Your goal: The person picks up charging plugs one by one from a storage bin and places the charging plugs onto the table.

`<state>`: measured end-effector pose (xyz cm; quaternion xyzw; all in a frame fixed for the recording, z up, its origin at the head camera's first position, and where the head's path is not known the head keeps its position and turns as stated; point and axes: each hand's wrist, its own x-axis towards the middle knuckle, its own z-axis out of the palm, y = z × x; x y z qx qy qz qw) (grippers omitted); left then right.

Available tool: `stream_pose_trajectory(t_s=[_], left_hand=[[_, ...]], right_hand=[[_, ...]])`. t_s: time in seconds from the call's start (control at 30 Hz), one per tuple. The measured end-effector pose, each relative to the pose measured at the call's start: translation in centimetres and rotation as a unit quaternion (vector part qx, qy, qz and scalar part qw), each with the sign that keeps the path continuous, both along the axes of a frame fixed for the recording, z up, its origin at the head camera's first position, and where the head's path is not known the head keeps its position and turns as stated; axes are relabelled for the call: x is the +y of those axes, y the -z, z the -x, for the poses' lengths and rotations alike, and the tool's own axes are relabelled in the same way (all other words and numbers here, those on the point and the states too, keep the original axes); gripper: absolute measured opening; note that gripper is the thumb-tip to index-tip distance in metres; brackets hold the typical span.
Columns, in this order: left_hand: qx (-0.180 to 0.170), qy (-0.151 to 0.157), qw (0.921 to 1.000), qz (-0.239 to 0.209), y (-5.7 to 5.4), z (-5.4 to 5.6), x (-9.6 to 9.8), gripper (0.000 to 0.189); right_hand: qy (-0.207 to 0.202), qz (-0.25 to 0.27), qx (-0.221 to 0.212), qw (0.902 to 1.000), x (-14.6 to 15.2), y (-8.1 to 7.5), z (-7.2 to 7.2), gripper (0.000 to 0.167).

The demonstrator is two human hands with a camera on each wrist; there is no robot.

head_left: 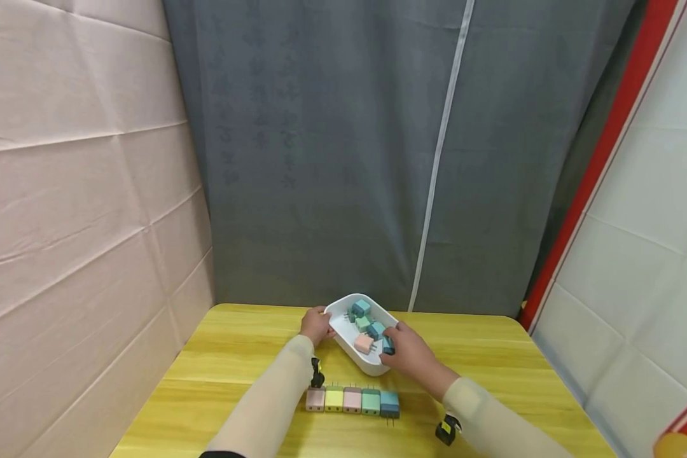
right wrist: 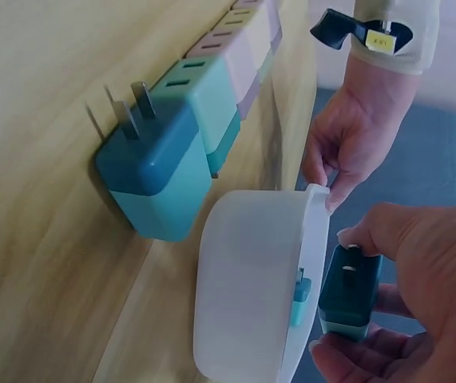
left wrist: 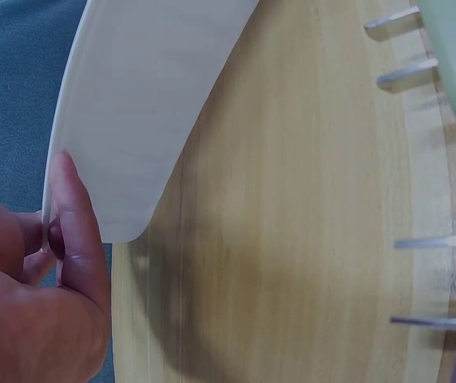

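My left hand (head_left: 316, 324) pinches the rim of a white plastic bin (head_left: 369, 367), which is tilted over the table. In the left wrist view, the thumb and fingers clasp that rim from both sides. My right hand (head_left: 411, 353) holds a dark-teal wall charger (right wrist: 349, 295) between thumb and fingers at the bin's near right edge. Inside lie several more chargers, among them a pink charger (head_left: 363, 343), a green charger (head_left: 362, 324) and a blue charger (head_left: 361, 308).
In front of the bin a row of chargers stands side by side: a mauve charger (head_left: 315, 399), a yellow charger (head_left: 334, 400), a pink charger (head_left: 352, 400), a green charger (head_left: 370, 401) and a blue charger (head_left: 389, 404), whose prongs face the opposite way. Grey curtain (head_left: 332, 191) hangs behind the wooden table (head_left: 206, 381).
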<state>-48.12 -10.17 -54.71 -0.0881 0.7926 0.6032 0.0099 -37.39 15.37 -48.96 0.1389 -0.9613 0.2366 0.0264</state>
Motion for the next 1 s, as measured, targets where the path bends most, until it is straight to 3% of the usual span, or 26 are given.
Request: stream_pose_trajectory(t_s=[0.53, 1.0], left_hand=[[-0.001, -0.002, 1.0000, 0.000, -0.4, -0.4, 0.1, 0.041], [-0.006, 0.003, 0.9999, -0.010, 0.1, 0.3, -0.1, 0.043]], right_hand=[[-0.026, -0.006, 0.014, 0.9996, 2.4, -0.1, -2.6, 0.044], [-0.020, -0.009, -0.007, 0.9997, 3.1, -0.8, -3.8, 0.043]])
